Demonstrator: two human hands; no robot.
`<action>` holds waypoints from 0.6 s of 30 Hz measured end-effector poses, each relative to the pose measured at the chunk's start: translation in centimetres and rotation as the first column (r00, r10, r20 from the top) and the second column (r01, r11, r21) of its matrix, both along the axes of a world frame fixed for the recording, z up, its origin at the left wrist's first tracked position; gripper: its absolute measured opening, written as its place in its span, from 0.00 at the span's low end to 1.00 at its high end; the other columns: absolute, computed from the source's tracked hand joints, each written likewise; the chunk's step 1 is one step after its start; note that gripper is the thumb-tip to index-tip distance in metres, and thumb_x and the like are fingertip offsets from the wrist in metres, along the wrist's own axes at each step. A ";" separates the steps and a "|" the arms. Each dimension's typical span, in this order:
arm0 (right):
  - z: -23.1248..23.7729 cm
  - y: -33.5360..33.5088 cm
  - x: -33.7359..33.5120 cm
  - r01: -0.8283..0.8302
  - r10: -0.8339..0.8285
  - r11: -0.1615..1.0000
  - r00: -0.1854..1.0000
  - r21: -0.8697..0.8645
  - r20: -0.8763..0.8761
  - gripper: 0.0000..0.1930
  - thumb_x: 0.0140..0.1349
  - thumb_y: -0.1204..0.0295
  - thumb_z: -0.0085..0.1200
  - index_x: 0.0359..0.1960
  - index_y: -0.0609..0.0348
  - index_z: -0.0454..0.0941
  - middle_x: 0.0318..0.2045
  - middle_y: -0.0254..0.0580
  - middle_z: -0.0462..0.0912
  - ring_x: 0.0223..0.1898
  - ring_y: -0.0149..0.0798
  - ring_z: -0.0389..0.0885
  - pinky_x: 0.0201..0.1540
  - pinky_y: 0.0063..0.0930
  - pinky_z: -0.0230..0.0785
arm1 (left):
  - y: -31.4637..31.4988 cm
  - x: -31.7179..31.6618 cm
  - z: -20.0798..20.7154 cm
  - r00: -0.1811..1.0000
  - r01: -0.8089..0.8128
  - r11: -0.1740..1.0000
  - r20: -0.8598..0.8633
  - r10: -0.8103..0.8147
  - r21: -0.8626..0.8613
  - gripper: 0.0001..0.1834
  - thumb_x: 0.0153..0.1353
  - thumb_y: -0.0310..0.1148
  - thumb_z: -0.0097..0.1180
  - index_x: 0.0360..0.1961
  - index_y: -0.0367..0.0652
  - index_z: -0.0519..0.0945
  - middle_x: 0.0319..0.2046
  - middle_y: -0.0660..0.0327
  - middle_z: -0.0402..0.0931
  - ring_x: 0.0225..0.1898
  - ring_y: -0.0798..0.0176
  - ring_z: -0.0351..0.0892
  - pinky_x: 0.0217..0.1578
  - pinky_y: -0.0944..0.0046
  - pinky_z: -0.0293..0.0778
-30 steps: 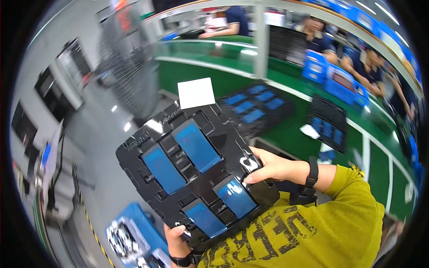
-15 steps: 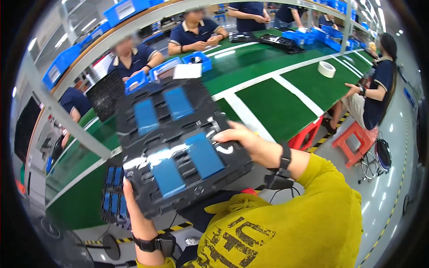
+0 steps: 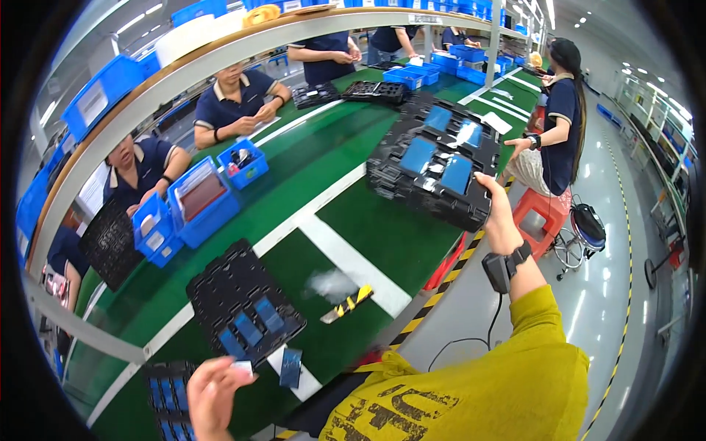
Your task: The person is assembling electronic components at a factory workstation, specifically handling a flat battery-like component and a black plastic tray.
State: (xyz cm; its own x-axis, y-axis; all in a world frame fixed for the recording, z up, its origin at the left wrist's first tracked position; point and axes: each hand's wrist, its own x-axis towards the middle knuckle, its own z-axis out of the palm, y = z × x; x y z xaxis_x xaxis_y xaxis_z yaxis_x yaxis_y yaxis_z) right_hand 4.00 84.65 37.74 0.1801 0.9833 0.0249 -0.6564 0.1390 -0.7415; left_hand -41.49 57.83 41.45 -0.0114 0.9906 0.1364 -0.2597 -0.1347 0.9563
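My right hand [image 3: 498, 213] grips the near right corner of a black plastic tray [image 3: 441, 143], its thumb on the top edge. Blue film-covered rectangular pieces lie in this tray, which sits level on several stacked black layers at the table's right part. My left hand [image 3: 212, 397] is at the lower left, off that tray, with fingers loosely bent and apart. A small whitish patch at its fingertips is too unclear to name. Just beyond the fingers lies another black tray [image 3: 239, 294], with blue pieces [image 3: 248, 328] along its near end.
On the green table [image 3: 353, 228] lie a yellow-and-black cutter [image 3: 348, 303], crumpled clear film [image 3: 331, 285] and a loose blue piece [image 3: 290, 367]. Blue bins [image 3: 202, 202] stand at the far left. Co-workers sit opposite; one person [image 3: 562, 125] is at the right by a red stool [image 3: 540, 213].
The tray I held in both hands has moved right and away onto the stack. My left hand has let go and come to the lower left; the view has turned, showing another tray.
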 end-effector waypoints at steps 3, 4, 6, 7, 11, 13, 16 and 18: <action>-2.1 3.6 5.4 0.104 -0.103 0.994 0.994 0.034 -0.028 0.09 0.51 0.72 0.54 0.33 0.63 0.74 0.28 0.40 0.79 0.27 0.35 0.79 0.31 0.26 0.75 | -3.0 -3.2 0.8 0.955 -0.271 0.957 -0.155 0.254 -0.101 0.23 0.60 0.40 0.47 0.48 0.30 0.67 0.38 0.51 0.73 0.42 0.58 0.73 0.47 0.60 0.68; -2.5 4.2 6.5 0.160 -0.159 0.986 0.987 0.038 -0.031 0.09 0.50 0.72 0.54 0.33 0.63 0.74 0.28 0.41 0.79 0.27 0.36 0.79 0.31 0.27 0.75 | -3.6 -4.1 1.3 0.944 -0.321 0.934 -0.136 0.301 -0.158 0.24 0.61 0.40 0.46 0.51 0.29 0.66 0.42 0.51 0.72 0.46 0.58 0.72 0.50 0.62 0.66; -3.3 4.9 8.3 0.238 -0.238 0.971 0.971 0.011 -0.001 0.10 0.51 0.70 0.53 0.33 0.62 0.75 0.28 0.39 0.79 0.28 0.36 0.79 0.34 0.26 0.74 | -4.5 -5.9 1.2 0.897 -0.442 0.885 -0.095 0.432 -0.145 0.23 0.61 0.38 0.46 0.50 0.29 0.67 0.40 0.52 0.73 0.43 0.60 0.72 0.48 0.63 0.67; -4.2 5.3 9.6 0.262 -0.262 0.965 0.965 0.004 -0.018 0.11 0.51 0.72 0.54 0.35 0.64 0.73 0.30 0.42 0.79 0.29 0.38 0.79 0.35 0.29 0.74 | -4.9 -6.4 1.2 0.875 -0.483 0.866 -0.101 0.473 -0.131 0.23 0.61 0.38 0.46 0.50 0.29 0.67 0.39 0.53 0.73 0.42 0.61 0.72 0.46 0.64 0.67; -7.4 6.1 12.1 0.295 -0.294 0.951 0.955 -0.093 0.029 0.12 0.49 0.75 0.54 0.37 0.66 0.72 0.32 0.46 0.79 0.32 0.41 0.79 0.38 0.34 0.74 | -5.0 -6.4 1.9 0.887 -0.460 0.883 -0.010 0.461 -0.087 0.22 0.60 0.37 0.47 0.48 0.29 0.68 0.38 0.53 0.73 0.42 0.62 0.71 0.45 0.67 0.65; -8.8 6.5 12.5 0.282 -0.287 0.957 0.956 -0.072 -0.065 0.14 0.49 0.75 0.56 0.38 0.67 0.72 0.34 0.46 0.78 0.34 0.43 0.79 0.39 0.35 0.74 | -4.4 -5.6 2.2 0.889 -0.452 0.891 -0.102 0.447 -0.041 0.19 0.61 0.34 0.46 0.47 0.28 0.69 0.36 0.53 0.73 0.40 0.62 0.72 0.45 0.66 0.66; -7.3 6.4 10.6 0.360 -0.363 0.931 0.930 -0.060 -0.059 0.17 0.48 0.74 0.57 0.40 0.69 0.71 0.35 0.47 0.78 0.36 0.44 0.79 0.42 0.36 0.73 | -3.8 -4.1 2.5 0.875 -0.447 0.894 -0.230 0.427 -0.039 0.16 0.63 0.31 0.43 0.45 0.28 0.69 0.35 0.52 0.74 0.39 0.62 0.73 0.44 0.65 0.67; -6.8 7.4 10.8 0.419 -0.422 0.905 0.906 -0.065 -0.025 0.20 0.47 0.73 0.59 0.41 0.70 0.70 0.38 0.49 0.77 0.36 0.45 0.79 0.42 0.37 0.72 | -3.6 -3.5 2.4 0.871 -0.448 0.893 -0.244 0.427 -0.035 0.14 0.63 0.28 0.42 0.44 0.28 0.70 0.34 0.52 0.74 0.37 0.62 0.74 0.44 0.64 0.69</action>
